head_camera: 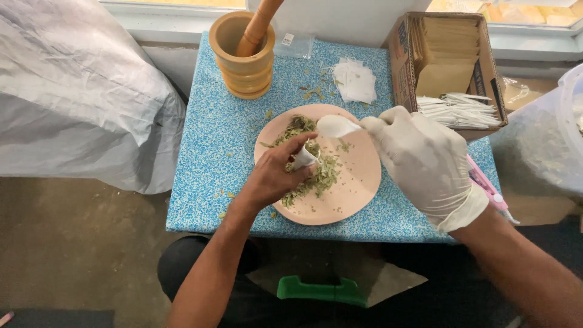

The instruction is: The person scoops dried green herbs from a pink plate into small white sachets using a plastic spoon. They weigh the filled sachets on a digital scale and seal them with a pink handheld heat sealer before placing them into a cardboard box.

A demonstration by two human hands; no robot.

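Small table point(212, 146) w/ blue-and-white speckled top, set against a wall under a window. Grey plastic sheet point(73, 91) bulges at its left edge; clear plastic bag point(546, 140) sits off the right.

Cardboard box point(446, 61) on the back right corner, open, w/ tan paper envelopes standing inside and a bundle of white sachets point(458, 110) lying at its front. Wooden mortar point(245, 58) at back left, pestle point(258, 27) leaning in it. Loose stack of white paper squares point(355, 81) between mortar and box.

Round pink plate point(355, 182) in the table's middle, near the front edge. On it a heap of dried green leaves point(316, 173), flaky, pale green to olive, spread from the plate's upper left down through the centre; a few crumbs scattered on the bare pink part and on the table near the mortar.

Right hand point(425, 164), in a white glove, is closed round the handle of a white plastic spoon point(337, 126); bowl of the spoon hovers over the plate's top edge, just beside the leaves. Contents of bowl: can't tell.

Left hand point(273, 173), bare, pinches a small white paper sachet point(303, 158) between thumb and fingers, over the leaf heap, mouth tilted toward the spoon. Spoon and sachet near, not touching.

Pink tool point(486, 185) lies on the table's right edge, partly hidden by the gloved wrist.
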